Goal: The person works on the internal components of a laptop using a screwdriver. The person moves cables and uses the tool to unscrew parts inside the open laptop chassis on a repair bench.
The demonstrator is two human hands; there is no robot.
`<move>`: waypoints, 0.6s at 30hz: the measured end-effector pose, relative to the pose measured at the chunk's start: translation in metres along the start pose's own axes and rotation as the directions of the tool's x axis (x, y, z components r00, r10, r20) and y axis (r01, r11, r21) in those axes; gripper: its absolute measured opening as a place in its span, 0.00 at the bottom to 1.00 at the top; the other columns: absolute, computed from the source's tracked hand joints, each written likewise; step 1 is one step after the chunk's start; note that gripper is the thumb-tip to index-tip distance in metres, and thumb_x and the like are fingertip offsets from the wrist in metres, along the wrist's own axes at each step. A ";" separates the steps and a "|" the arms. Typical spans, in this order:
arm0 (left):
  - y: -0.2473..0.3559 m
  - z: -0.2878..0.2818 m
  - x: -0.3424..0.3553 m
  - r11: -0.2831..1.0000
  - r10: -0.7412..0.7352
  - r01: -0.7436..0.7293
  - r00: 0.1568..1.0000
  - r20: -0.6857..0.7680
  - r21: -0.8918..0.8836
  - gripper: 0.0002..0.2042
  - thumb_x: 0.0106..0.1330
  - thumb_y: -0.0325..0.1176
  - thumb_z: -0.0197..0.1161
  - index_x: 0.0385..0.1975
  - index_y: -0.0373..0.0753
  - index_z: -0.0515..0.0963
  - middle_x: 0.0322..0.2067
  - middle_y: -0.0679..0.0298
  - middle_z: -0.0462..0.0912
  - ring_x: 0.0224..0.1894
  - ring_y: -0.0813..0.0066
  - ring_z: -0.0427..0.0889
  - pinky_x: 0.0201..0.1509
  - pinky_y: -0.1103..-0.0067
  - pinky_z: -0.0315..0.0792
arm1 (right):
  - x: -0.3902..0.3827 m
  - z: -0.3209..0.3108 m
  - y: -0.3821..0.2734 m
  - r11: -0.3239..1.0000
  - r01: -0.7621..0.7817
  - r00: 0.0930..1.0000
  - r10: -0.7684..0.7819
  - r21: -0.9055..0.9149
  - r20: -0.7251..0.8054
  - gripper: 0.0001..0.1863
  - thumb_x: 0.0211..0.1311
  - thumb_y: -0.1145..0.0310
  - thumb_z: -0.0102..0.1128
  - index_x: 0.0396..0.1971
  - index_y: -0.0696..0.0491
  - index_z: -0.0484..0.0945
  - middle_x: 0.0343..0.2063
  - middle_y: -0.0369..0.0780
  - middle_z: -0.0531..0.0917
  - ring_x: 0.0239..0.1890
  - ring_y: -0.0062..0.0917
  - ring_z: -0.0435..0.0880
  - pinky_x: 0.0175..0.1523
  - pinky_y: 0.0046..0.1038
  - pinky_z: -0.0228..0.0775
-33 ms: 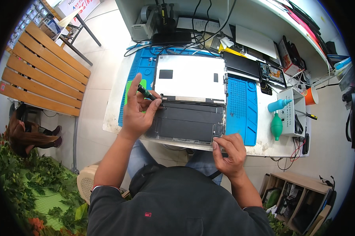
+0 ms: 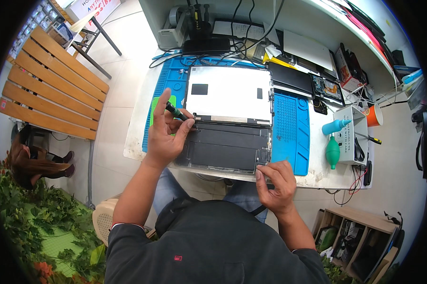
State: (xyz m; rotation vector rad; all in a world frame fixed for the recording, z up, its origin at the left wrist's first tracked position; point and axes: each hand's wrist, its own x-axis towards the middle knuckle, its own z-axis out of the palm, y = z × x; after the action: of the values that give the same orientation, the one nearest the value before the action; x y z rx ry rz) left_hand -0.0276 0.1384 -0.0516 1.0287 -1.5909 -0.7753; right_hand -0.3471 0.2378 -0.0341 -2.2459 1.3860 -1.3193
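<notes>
- Counter point(image 2: 133, 144): its pale top extended left of the opened tablet point(image 2: 223, 119), the landmark for all places here.
- Blue mat point(image 2: 289, 124): lay beneath the tablet, showing on both its sides.
- Left hand point(image 2: 168, 135): stood at the tablet's left edge; its grip was closed about a green-and-black screwdriver point(image 2: 175, 112), which slanted toward the tablet. Contact of the tip could not be judged.
- Tablet: rested on the mat, with a light panel point(image 2: 227, 90) at its far side and a dark half point(image 2: 230, 144) at its near side.
- Right hand point(image 2: 276, 182): thumb and fingers met the tablet's near right corner; whether this grip held anything could not be told.
- Dark slab point(image 2: 291, 78) and small opened device point(image 2: 326, 87): lay beyond the tablet's far right corner.
- Green squeeze bulb point(image 2: 332, 154), blue bottle point(image 2: 334, 127) and orange cup point(image 2: 374, 115): stood well to the tablet's right.
</notes>
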 end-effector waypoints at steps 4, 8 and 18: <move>0.000 -0.007 0.006 0.954 0.241 -0.256 0.964 0.111 0.158 0.44 0.75 0.18 0.72 0.86 0.44 0.54 0.49 0.54 0.91 0.45 0.69 0.95 0.54 0.74 0.91 | 0.002 -0.001 0.000 1.000 0.013 1.000 -0.013 0.001 0.005 0.11 0.58 0.83 0.77 0.40 0.57 0.90 0.34 0.42 0.87 0.35 0.35 0.83 0.40 0.34 0.72; 0.014 -0.010 0.019 0.929 0.313 -0.346 0.923 0.226 0.128 0.38 0.71 0.16 0.74 0.80 0.43 0.67 0.50 0.52 0.92 0.48 0.65 0.95 0.56 0.71 0.91 | 0.012 0.001 -0.004 0.999 0.050 0.999 -0.050 0.012 0.012 0.11 0.57 0.82 0.77 0.40 0.56 0.89 0.33 0.41 0.87 0.34 0.35 0.82 0.40 0.35 0.70; 0.036 -0.014 0.031 0.963 0.160 -0.200 0.964 0.211 0.184 0.29 0.67 0.20 0.79 0.69 0.42 0.82 0.56 0.57 0.93 0.51 0.67 0.94 0.55 0.73 0.89 | 0.071 0.031 -0.020 0.977 0.207 0.895 -0.168 -0.052 0.413 0.15 0.66 0.75 0.70 0.52 0.60 0.86 0.46 0.44 0.84 0.50 0.39 0.81 0.53 0.39 0.72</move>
State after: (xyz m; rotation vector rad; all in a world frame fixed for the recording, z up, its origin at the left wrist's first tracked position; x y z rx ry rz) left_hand -0.0255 0.1259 -0.0043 0.9567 -1.9359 -0.6116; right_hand -0.2994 0.1840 0.0000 -2.5806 1.1242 -0.7713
